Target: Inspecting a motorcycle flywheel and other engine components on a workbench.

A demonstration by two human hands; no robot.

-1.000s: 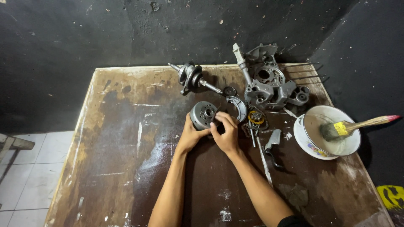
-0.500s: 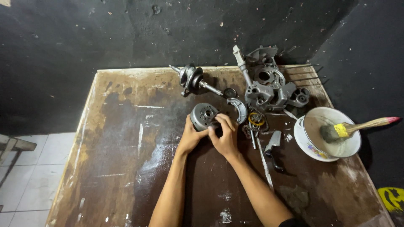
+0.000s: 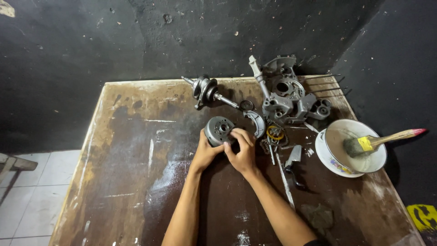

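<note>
A round grey metal drum-shaped engine part (image 3: 219,129) rests on the worn wooden table (image 3: 136,182) near its middle. My left hand (image 3: 205,152) cups the part from below and the left. My right hand (image 3: 242,148) grips its right side, fingers curled over the rim. Both forearms reach in from the bottom edge of the view. The part's near side is hidden behind my fingers.
A crankshaft (image 3: 207,90) lies at the back. A grey engine casing (image 3: 289,98) sits at the back right, with a curved metal piece (image 3: 258,123), gears and small tools beside it. A white bowl (image 3: 353,146) holds a paintbrush (image 3: 380,140). Dark walls stand behind and right.
My hands have stayed on the round part with only slight shifts of the fingers. Everything else on the table is unmoved.
</note>
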